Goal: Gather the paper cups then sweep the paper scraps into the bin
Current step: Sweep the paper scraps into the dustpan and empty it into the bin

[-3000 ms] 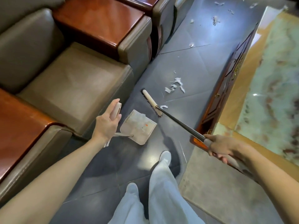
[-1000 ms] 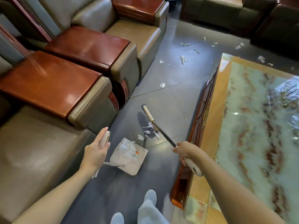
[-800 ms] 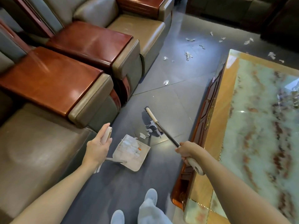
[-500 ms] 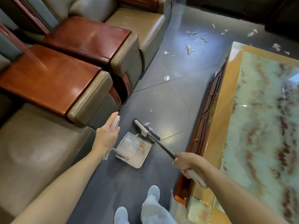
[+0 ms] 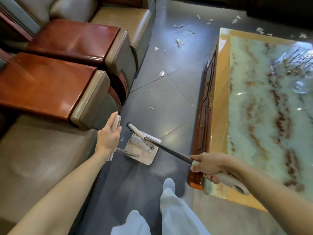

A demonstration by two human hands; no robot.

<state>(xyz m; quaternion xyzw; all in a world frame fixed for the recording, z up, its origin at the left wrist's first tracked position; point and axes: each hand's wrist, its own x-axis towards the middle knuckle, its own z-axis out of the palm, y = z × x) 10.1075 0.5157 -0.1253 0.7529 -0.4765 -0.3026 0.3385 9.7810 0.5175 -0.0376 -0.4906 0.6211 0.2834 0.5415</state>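
Left hand [image 5: 108, 137]: my fingers curl round the top of the dustpan handle [image 5: 116, 123], with the thumb laid along its side.
Right hand [image 5: 209, 164]: I clench the pale grip at the end of the broom [image 5: 171, 150], knuckles up, above the near corner of the table.
Dustpan [image 5: 149, 159]: it sits flat on the floor just in front of my left hand, its thin stem slanting up to the handle I hold.
Broom head [image 5: 135, 130]: the dark shaft runs from my right hand up and left to the head, which lies across the far edge of the dustpan, bristles down into it.
Paper scraps [image 5: 135, 141]: a pale, blurred heap lies in the dustpan under the bristles. More lie loose on the floor: one small bit [image 5: 151, 107] just beyond the broom head, one [image 5: 161, 73] farther on, and a scatter [image 5: 178, 42] well apart at the far end.
Floor [image 5: 169, 102]: dark glossy tiles, a narrow lane between sofa and table.
Sofa [image 5: 42, 158]: on my left, grey-brown cushions with red wooden armrests [image 5: 47, 82].
Table [image 5: 218, 116]: on my right, with a green marbled top and an orange border.
Shoe [image 5: 169, 182]: pale, below the dustpan, under light trousers.
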